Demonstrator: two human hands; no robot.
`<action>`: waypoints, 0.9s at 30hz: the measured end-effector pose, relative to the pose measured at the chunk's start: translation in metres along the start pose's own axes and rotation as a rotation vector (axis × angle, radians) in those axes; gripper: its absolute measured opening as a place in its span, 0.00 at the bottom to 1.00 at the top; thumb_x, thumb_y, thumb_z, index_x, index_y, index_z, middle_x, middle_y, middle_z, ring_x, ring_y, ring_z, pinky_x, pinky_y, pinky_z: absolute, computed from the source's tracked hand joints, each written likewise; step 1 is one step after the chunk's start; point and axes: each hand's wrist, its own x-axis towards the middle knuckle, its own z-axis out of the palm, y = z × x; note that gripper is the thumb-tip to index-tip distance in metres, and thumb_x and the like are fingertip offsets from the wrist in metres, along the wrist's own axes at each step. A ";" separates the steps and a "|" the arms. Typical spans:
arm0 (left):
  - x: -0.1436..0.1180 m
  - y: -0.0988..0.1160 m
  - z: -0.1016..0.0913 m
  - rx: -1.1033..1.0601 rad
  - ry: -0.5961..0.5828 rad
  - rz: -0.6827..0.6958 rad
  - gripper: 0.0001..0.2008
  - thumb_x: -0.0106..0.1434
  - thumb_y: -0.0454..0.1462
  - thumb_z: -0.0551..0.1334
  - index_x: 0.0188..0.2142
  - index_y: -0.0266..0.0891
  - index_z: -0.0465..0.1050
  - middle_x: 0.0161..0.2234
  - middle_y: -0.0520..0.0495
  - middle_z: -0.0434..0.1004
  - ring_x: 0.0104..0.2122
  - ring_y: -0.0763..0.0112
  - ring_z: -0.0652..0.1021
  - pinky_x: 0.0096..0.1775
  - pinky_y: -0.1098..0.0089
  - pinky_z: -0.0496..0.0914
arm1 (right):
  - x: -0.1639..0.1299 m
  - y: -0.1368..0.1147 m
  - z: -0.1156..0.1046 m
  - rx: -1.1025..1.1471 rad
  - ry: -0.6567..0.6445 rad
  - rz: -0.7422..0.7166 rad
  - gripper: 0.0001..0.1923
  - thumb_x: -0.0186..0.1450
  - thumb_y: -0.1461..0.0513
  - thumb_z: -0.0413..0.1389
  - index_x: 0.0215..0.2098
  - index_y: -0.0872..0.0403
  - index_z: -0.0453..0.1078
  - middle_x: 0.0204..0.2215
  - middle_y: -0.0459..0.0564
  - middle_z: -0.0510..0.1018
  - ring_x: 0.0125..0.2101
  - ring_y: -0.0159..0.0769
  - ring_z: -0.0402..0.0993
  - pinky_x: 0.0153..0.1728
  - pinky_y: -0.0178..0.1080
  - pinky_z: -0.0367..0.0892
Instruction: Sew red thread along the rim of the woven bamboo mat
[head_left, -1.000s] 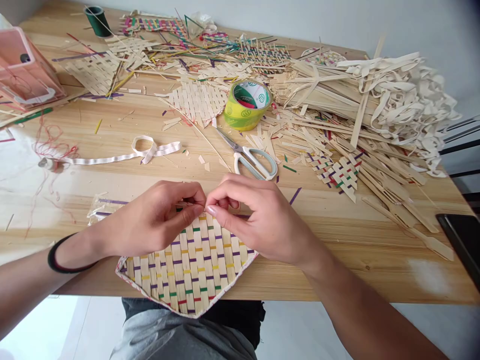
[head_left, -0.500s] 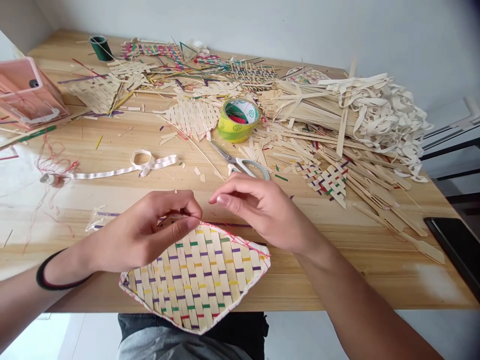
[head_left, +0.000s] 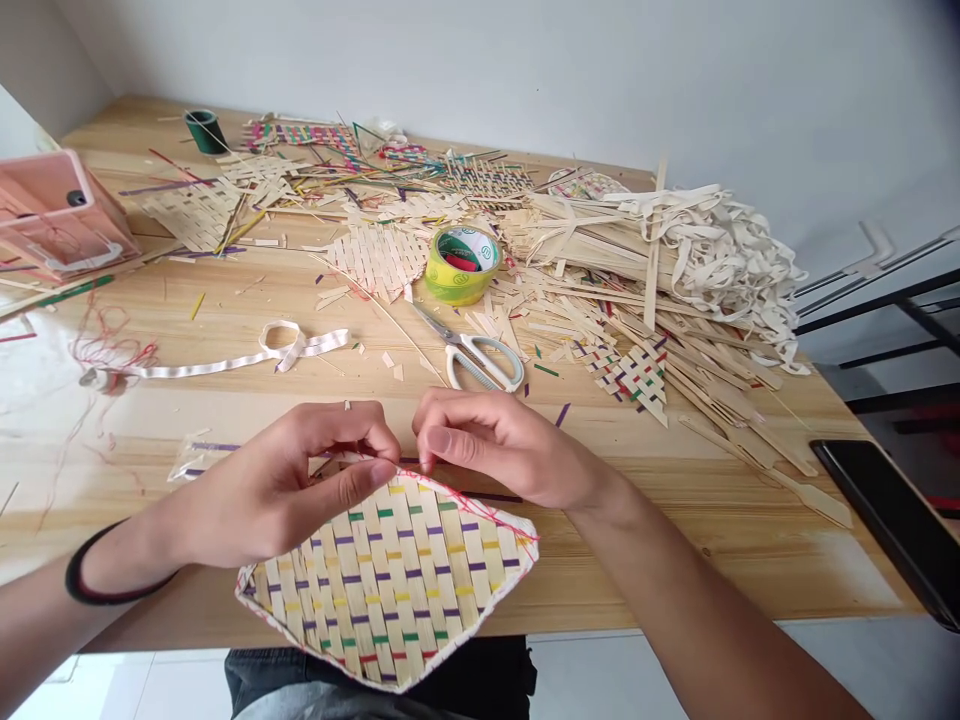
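A woven bamboo-strip panel (head_left: 397,580), with purple, green, yellow and red strips, lies tilted over the table's front edge. White edging tape runs round its rim, with red thread (head_left: 499,515) stitched along the upper right side. My left hand (head_left: 307,485) pinches the panel's top edge between thumb and fingers. Close to that edge, just right of the left fingertips, is my right hand (head_left: 510,445). Its fingers are curled in against the thumb; anything between them is too small or hidden to make out.
Scissors (head_left: 466,345) and a yellow tape roll (head_left: 454,290) lie beyond my hands. White ribbon (head_left: 202,370) and a pink box (head_left: 94,220) are at left. Bundled bamboo strips (head_left: 577,235), wooden handles (head_left: 757,455) and a black phone (head_left: 877,530) are at right.
My right hand has come down and left to the panel's top edge, its fingers curling in more. My left hand keeps its pinch. The view has tilted up slightly.
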 end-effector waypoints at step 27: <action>0.000 0.007 0.000 0.001 0.033 0.135 0.10 0.73 0.29 0.59 0.36 0.41 0.73 0.30 0.55 0.73 0.28 0.78 0.72 0.30 0.79 0.67 | 0.003 0.007 0.013 0.170 -0.045 -0.019 0.03 0.69 0.64 0.67 0.37 0.55 0.79 0.39 0.45 0.74 0.40 0.29 0.76 0.46 0.36 0.70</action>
